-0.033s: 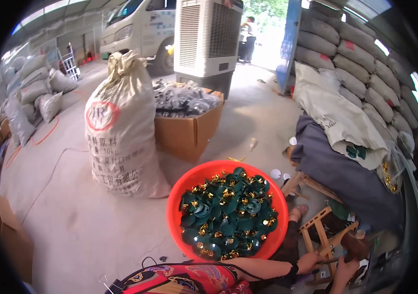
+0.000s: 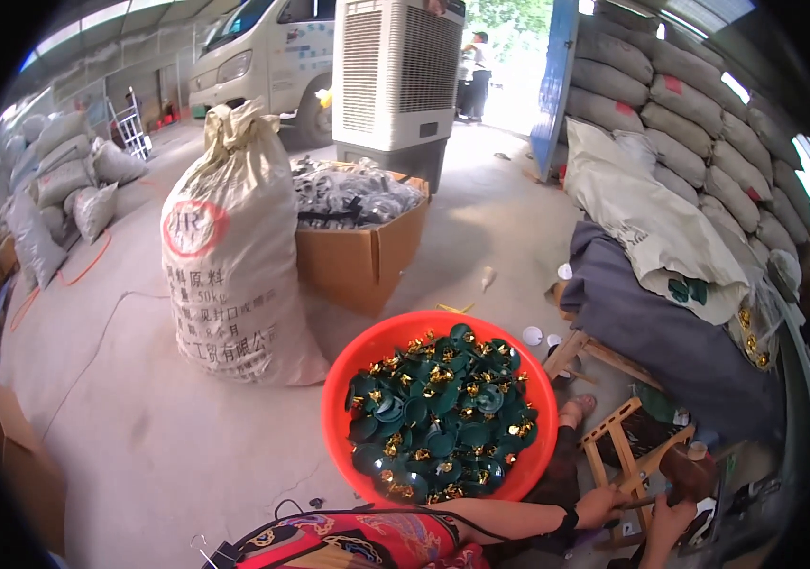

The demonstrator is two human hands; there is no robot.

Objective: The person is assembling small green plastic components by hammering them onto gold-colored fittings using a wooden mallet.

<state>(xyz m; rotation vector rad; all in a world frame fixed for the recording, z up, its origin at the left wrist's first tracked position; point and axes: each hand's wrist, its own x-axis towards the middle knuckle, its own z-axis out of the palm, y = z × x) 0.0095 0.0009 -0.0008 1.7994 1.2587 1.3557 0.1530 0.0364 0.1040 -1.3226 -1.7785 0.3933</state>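
At the lower right my left hand, with a dark band on its wrist, is closed around a thin stick-like part. This runs toward a brown, rounded block with a pale round end; its kind I cannot make out. Close by, my right hand is closed just below the brown block, its grip partly hidden. Both are over a small wooden stool or frame. Left of the hands stands a red plastic basin, filled with dark green cup-shaped pieces bearing shiny gold parts.
A full woven sack stands beyond the basin, beside a cardboard box of grey pieces. Behind are an air cooler and a van. Stacked sacks and a dark cloth line the right. A person stands outside the doorway.
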